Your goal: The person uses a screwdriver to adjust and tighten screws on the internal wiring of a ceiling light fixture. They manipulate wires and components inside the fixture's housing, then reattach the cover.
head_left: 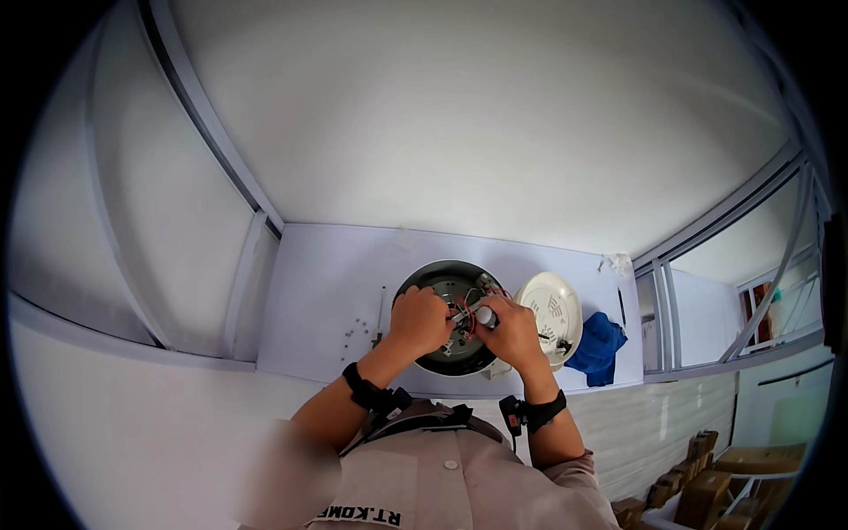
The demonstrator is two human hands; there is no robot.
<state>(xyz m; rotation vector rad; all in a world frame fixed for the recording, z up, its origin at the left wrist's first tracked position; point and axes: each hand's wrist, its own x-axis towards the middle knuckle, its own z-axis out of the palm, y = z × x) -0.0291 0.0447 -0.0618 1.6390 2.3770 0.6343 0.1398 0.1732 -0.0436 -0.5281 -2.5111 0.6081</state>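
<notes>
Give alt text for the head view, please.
Left hand at red wires, right hand gripping a pale cylindrical part, both over a round dark housing on a white table. Small loose pieces lie to the housing's left, a cream cover and blue cloth to its right.

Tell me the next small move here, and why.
Probably steady the pale rounded part with the right hand and ease the red wires aside with the left hand, since those wires lie between the hands inside the dark round housing.

head fisheye | worn up high — facing down | table (314, 291) near, central
</notes>
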